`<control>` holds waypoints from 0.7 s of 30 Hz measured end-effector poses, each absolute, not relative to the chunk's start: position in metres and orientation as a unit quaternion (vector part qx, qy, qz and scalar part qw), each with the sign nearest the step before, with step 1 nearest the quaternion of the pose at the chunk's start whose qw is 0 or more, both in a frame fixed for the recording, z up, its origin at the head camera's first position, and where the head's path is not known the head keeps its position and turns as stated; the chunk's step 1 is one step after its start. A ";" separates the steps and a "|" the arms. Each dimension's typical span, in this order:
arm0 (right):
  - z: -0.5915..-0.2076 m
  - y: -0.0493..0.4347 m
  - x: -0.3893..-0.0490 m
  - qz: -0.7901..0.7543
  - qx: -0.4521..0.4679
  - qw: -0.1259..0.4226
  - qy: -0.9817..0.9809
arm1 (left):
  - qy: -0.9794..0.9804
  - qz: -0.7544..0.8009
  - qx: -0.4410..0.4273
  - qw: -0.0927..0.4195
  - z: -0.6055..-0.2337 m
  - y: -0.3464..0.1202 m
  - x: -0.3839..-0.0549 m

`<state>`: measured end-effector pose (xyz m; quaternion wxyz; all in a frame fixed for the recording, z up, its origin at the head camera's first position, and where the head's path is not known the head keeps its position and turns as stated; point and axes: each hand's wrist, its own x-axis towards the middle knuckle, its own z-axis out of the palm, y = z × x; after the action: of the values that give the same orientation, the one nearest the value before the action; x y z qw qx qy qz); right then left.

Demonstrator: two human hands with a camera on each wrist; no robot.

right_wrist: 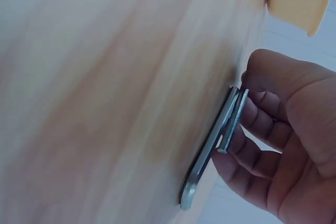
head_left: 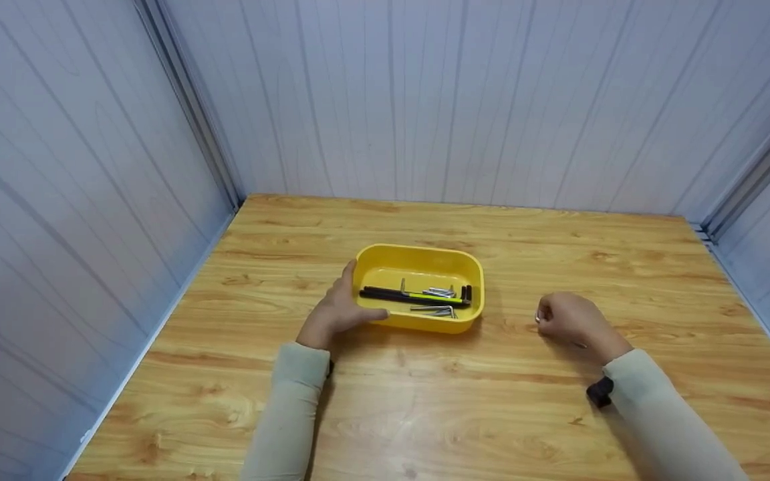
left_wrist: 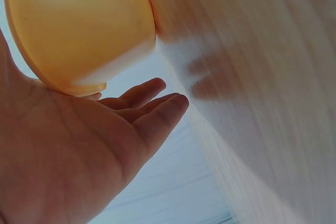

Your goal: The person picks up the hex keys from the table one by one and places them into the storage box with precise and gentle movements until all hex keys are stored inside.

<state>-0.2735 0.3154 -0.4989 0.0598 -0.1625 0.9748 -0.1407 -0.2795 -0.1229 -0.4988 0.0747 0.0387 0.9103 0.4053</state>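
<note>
A yellow plastic tray (head_left: 418, 250) stands near the middle of the table. My left hand (head_left: 339, 308) rests at its left end, the thumb along the near rim and the other fingers outside the wall. In the left wrist view these fingers (left_wrist: 160, 111) are fairly straight. Right of the tray, my right hand (head_left: 575, 322) is low over the table with curled fingers. It pinches a bent metal hex key (right_wrist: 208, 148) and a short thin metal piece, screw-like (right_wrist: 235, 121), side by side. The hex key's bent end is close to the tabletop.
Inside the tray lie long black rods (head_left: 385, 294), a yellow-green stick (head_left: 428, 296) and several silver hex keys (head_left: 440, 311). The wood-grain table (head_left: 385, 407) is bounded by white panel walls (head_left: 425, 100) at the back and sides.
</note>
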 end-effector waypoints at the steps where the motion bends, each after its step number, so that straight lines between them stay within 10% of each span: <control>1: -0.499 0.316 -0.274 -0.142 -0.163 0.057 0.975 | 0.910 0.405 0.040 0.075 -0.499 -0.123 -0.279; 21: -0.499 0.309 -0.274 -0.187 -0.161 -0.037 0.968 | 0.912 0.401 0.041 0.076 -0.498 -0.123 -0.279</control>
<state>-0.2743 0.3086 -0.4989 -0.0375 -0.1613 0.9684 -0.1866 -0.2789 -0.1230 -0.4980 0.0758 0.0412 0.9119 0.4012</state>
